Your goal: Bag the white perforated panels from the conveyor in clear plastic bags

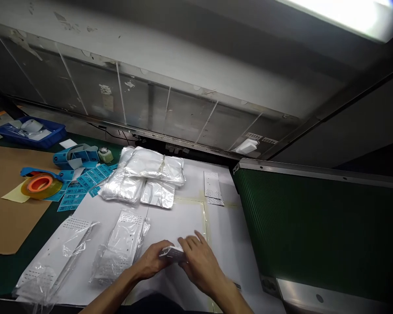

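Note:
Both my hands meet over the white work surface [183, 218] near its front edge. My left hand [152, 261] is closed around a small white flat part [172, 253] wrapped in clear film. My right hand [199, 259] lies over the same part, fingers curled onto its right end. Just left of my hands lies a clear bag [119, 248] holding a white perforated plate. Another long bagged plate [57, 253] lies further left.
A heap of clear plastic bags [144, 174] sits at the back of the white surface, with small white perforated strips [212, 187] to its right. Blue labels [81, 185], an orange tape roll [41, 185] and a blue tray [31, 131] lie left. A green conveyor belt [314, 226] runs on the right.

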Tool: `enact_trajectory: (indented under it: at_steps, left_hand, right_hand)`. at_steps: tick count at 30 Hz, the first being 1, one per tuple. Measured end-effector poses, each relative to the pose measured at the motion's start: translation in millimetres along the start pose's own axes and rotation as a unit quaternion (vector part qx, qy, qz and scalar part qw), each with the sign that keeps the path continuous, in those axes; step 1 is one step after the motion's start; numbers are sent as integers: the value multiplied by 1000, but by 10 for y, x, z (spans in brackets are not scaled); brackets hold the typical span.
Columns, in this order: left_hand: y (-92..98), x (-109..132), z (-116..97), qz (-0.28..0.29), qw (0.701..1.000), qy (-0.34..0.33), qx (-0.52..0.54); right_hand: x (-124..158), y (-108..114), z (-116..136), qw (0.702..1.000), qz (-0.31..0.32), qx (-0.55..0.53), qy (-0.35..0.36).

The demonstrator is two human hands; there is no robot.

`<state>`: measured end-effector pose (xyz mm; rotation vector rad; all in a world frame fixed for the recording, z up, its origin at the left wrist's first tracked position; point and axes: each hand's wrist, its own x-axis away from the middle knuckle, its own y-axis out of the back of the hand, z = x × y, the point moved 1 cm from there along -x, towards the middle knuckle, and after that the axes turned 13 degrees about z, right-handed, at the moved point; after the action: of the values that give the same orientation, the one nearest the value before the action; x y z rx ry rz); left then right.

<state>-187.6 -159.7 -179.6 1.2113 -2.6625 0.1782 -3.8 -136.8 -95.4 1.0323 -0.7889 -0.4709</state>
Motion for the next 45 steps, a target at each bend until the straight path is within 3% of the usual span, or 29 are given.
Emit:
enact_trajectory:
  at_steps: [2, 6, 10, 14, 17, 21, 25, 28, 32, 40, 45]
  left_hand:
    - [88, -32, 48, 7, 997, 11, -74]
    - [477, -256, 114, -2, 977, 55, -208]
    - [944, -823, 13, -75, 944, 87, -310]
    - [1210, -1329, -15, -97, 897, 158, -400]
    - [1296, -1444, 66, -77, 872, 197, -441]
    - [1330, -1403, 149, -66, 857, 198, -471]
    - [1301, -1393, 141, -69, 849, 187, -489]
    - [1287, -1401, 115, -71, 847, 187, -493]
    - [1275, -1371, 89, -72, 847, 171, -498]
    - [1227, -1364, 124, -79, 854, 169, -485]
    - [1264, -1308, 147, -114, 876, 164, -438]
  right_hand:
    - [-3, 57, 1, 999, 47, -5, -4]
    - [15, -16, -39, 997, 35, -23, -57]
    - [53, -152, -117, 987, 19, -73, -139]
    - [176, -345, -292, 953, -5, -220, -211]
    - [357, -564, -484, 893, -68, -337, -291]
    - [565, -831, -655, 772, -127, -471, -406]
    - [590, -954, -699, 680, -175, -555, -446]
    - [576, -1001, -712, 637, -211, -582, -459]
    - [578, -1031, -700, 623, -229, -572, -482]
    - [515, -916, -551, 610, -273, -585, -460]
    - [535, -1009, -503, 667, -255, -572, -403]
